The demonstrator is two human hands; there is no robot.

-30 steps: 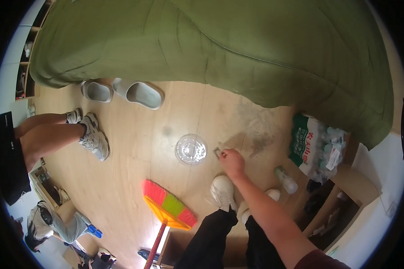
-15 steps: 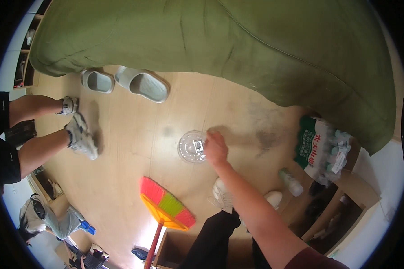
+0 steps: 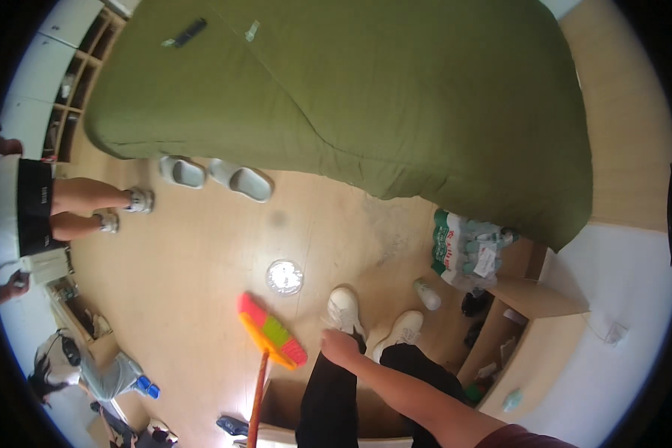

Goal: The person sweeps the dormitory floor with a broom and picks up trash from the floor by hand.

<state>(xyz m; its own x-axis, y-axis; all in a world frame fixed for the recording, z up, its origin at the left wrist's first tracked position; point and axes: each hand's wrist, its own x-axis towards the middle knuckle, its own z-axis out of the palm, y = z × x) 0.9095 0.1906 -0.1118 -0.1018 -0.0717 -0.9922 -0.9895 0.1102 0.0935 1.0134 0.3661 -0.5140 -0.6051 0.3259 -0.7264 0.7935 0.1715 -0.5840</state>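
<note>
Fingers [image 3: 326, 340] of the right hand [image 3: 339, 348] look curled, can't tell if gripping; one careless step could land that white shoe [image 3: 343, 308] on the clear lid [image 3: 284, 278].

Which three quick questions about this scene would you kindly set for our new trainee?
1. True or false: the right hand is apart from the clear disc.
2. The broom bristles are: A) blue and white; B) pinkish red and green; C) black and brown.
3. How many grey slippers lie on the floor beside the bed?

Key: 1. True. 2. B. 3. Two.
</note>
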